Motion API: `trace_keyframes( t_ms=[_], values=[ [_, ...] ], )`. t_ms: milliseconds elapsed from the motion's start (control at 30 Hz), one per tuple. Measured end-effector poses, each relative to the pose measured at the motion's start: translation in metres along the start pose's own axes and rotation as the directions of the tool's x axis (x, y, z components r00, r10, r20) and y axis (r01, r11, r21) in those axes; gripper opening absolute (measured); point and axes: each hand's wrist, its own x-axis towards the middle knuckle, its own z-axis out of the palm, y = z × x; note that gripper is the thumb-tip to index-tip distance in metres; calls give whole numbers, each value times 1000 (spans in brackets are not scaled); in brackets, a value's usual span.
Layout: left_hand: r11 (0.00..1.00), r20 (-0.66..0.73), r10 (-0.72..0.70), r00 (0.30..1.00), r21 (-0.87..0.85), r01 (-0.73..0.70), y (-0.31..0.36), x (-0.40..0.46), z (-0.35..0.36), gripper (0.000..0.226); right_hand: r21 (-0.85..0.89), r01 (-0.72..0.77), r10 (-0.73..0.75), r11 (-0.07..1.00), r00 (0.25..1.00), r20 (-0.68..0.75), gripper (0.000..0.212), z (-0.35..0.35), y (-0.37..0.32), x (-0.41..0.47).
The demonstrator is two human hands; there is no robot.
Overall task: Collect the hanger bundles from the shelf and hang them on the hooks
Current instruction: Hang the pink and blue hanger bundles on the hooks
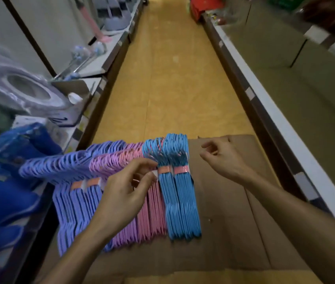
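Several hanger bundles [121,193] lie side by side on cardboard [234,222], hooks pointing away, long axis toward person; left hand [121,201] rests on pink bundle [152,201], fingers [142,163] pinching its band; right hand [222,158] hovers just right of blue bundle [181,201], fingers loosely curled, holding nothing.
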Motion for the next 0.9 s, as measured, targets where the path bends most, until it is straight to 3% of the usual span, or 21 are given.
trace_keyframes(
  t_ms=[267, 333, 400, 467, 567, 733, 900],
  values=[
    [993, 13, -119, 993, -27, 119, -80, 0, 66, 19, 81, -208, 197, 975, 972, 126, 40, 82, 81, -4],
    [987, 3, -152, 988, -46, 152, -89, 3, 72, 19, 164, -311, 283, 936, 943, 174, 47, 100, 94, -8],
    [984, -7, -167, 986, -68, 166, -94, 6, 76, 19, 300, -412, 345, 860, 904, 253, 39, 120, 103, -14],
    [985, -11, -158, 987, -71, 157, -97, 7, 77, 17, 403, -465, 337, 788, 874, 350, 31, 143, 105, -17],
    [987, -21, -147, 989, -69, 145, -101, 9, 77, 16, 509, -493, 310, 705, 861, 404, 45, 169, 105, -14],
    [995, -87, -93, 992, -45, 89, -102, 21, 73, 13, 660, -594, 278, 460, 802, 529, 37, 168, 104, -8],
    [999, -116, -35, 993, -7, 35, -101, 29, 66, 18, 683, -617, 231, 393, 784, 576, 39, 164, 102, -8]
  ],
)
